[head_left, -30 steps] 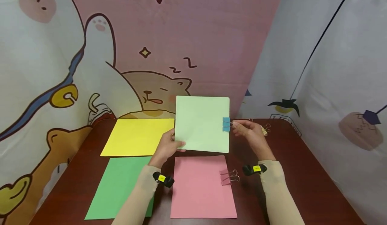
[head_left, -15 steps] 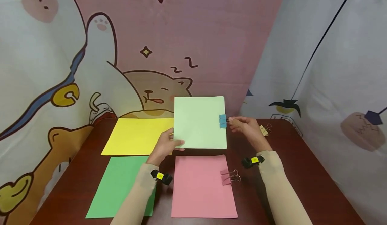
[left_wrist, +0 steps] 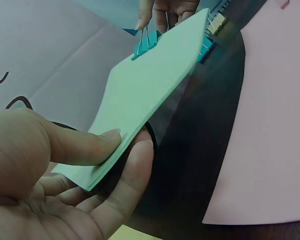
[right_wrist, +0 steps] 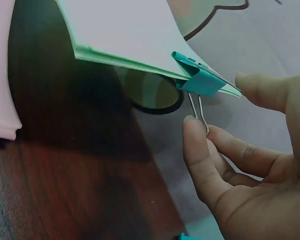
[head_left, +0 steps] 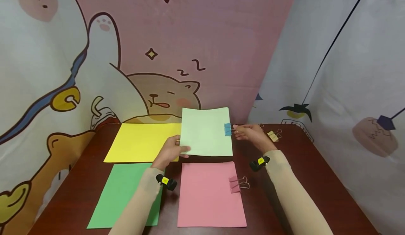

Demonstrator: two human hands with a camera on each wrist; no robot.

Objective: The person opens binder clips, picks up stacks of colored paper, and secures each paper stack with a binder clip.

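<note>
My left hand (head_left: pixel 169 151) pinches the lower left corner of a pale green paper stack (head_left: pixel 205 133), thumb in front and fingers behind. The stack is raised and tilted above the table. On its right edge sits a blue binder clip (head_left: pixel 227 129), its body clamped over the sheets. With thumb and fingers on its two wire handles, my right hand (head_left: pixel 253 136) holds this clip (right_wrist: pixel 207 82). In the right wrist view, the thumb (right_wrist: pixel 265 90) touches one handle and a fingertip the other. Below lies a pink paper stack (head_left: pixel 210 196) with a pink binder clip (head_left: pixel 235 184) on its right edge.
Yellow paper (head_left: pixel 143 142) and darker green paper (head_left: pixel 120 196) lie at the left of the brown table (head_left: pixel 303 178). A yellow binder clip (head_left: pixel 273 136) lies behind the right hand. Another blue clip (left_wrist: pixel 205 48) shows behind the stack. A patterned curtain (head_left: pixel 221 45) hangs behind.
The pale green stack has moved left and its top has dropped as it tilts back. My right hand has moved left along with the blue clip. The left hand keeps its pinch.
</note>
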